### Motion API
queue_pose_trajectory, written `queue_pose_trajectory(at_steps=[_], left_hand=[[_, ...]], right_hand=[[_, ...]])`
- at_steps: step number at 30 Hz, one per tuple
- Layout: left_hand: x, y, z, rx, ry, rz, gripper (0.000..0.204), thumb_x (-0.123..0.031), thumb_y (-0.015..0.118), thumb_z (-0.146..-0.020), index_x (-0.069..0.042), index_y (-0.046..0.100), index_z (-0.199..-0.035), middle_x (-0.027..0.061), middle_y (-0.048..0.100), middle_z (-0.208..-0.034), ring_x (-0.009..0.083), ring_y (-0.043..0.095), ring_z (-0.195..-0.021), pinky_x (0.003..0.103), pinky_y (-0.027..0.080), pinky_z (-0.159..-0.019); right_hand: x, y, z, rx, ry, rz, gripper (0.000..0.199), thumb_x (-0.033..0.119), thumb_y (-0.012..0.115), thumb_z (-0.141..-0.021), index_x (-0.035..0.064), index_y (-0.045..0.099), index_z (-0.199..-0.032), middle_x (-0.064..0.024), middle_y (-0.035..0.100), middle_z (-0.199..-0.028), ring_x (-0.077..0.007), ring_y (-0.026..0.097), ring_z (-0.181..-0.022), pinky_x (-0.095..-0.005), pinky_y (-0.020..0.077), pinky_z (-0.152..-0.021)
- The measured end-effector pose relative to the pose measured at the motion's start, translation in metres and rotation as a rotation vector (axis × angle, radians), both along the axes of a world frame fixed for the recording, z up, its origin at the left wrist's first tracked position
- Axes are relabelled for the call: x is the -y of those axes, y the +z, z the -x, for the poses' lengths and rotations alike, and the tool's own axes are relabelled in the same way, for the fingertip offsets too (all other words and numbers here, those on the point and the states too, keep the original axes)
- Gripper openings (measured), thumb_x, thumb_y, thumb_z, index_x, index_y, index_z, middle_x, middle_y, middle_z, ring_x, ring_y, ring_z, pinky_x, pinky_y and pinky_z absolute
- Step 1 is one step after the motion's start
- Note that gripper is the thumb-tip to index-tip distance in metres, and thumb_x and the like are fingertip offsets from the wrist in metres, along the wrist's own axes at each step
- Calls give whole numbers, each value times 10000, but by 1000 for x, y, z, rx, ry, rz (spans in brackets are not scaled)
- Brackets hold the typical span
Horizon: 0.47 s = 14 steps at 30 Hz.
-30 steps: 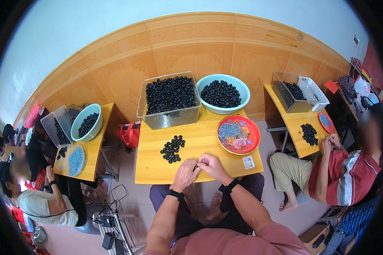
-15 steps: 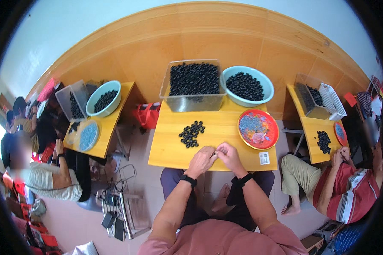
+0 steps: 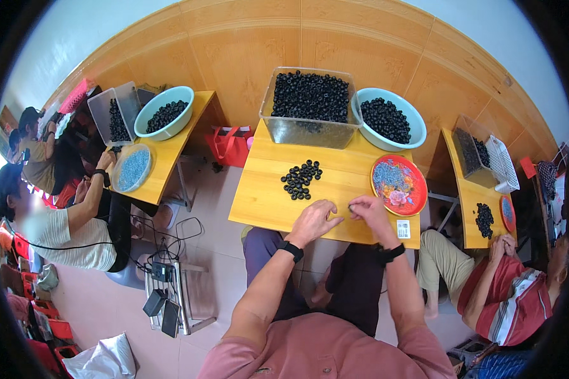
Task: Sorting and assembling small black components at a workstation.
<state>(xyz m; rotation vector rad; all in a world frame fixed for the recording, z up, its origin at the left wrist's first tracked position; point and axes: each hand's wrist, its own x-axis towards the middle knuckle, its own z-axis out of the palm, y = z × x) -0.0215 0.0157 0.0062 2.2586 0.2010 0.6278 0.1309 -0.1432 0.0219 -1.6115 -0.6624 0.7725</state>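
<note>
Fingertips of the left hand (image 3: pixel 315 221) and right hand (image 3: pixel 372 213) meet, pinching a small black ring (image 3: pixel 351 206) between them at the near table (image 3: pixel 265 202) edge. A pile of black rings (image 3: pixel 301 178) lies just beyond, unworked. Far off, the clear bin (image 3: pixel 310 107) and pale basin (image 3: pixel 391 119) are heaped full, so most seems left; the red plate (image 3: pixel 398 185) sits right.

Part betw. fingers (image 3: pixel 349 208) too small

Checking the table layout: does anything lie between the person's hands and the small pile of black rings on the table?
Nothing visible. Bare wooden table separates the left hand and right hand from the pile of black rings; the red plate sits off to the right.
</note>
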Motion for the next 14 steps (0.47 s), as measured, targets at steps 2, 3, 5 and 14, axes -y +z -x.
queue_pose_trajectory(at_steps=[2,3,5,14], left_hand=[[0,-1,-1,-10,-12,3,278,-269,773,-859,-24,643,-887,128,595,-746,305,617,-701,404,509,-650],[-2,-2,-1,-18,-8,6,263,-261,766,-864,-27,647,-876,128,598,-748,304,619,-703,405,510,-652],[-5,-4,0,-27,-2,12,248,-253,759,-869,-29,652,-865,128,601,-749,303,620,-705,405,511,-655],[-2,7,-5,12,13,81,246,-248,737,-891,-18,660,-845,141,646,-800,315,651,-744,402,523,-669]], right_hand=[[4,31,-25,185,-2,114,141,66,696,-887,-5,732,-1004,-61,716,-787,-125,679,-688,-269,542,-634],[5,46,-46,266,-23,93,152,52,694,-877,-2,732,-1014,-62,721,-820,-127,681,-713,-268,544,-658],[-8,82,-77,443,-173,-29,203,40,692,-860,-2,729,-1055,-78,730,-910,-142,687,-789,-276,550,-723],[-70,134,-117,803,-145,121,323,80,713,-870,60,716,-1192,-136,724,-1161,-222,710,-944,-306,543,-852]])
